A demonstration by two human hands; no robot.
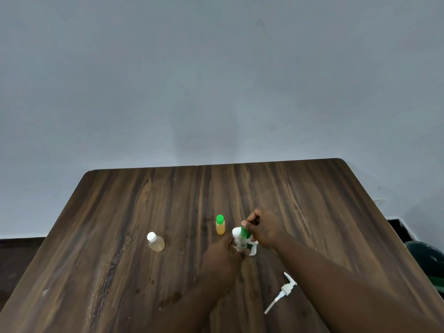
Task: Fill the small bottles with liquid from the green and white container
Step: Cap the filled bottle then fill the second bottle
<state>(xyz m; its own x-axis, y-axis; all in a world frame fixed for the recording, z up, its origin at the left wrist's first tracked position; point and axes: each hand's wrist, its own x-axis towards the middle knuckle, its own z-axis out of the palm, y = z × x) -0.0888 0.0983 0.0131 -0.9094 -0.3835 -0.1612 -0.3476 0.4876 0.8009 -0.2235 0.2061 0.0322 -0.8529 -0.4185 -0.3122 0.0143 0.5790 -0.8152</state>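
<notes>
Forearms block much of my view. My left hand [222, 257] half hides the small clear bottle [240, 246], fingers curled round it; my right hand [265, 230] pinches the tilted green and white container [244, 233].

dark wood table [115, 236], grey wall [216, 68] behind; green obj [428, 258] far rt.

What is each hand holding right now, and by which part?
The left hand grips a small clear bottle round its body. The right hand holds the green and white container by its green upper end, tipped over that bottle.
</notes>
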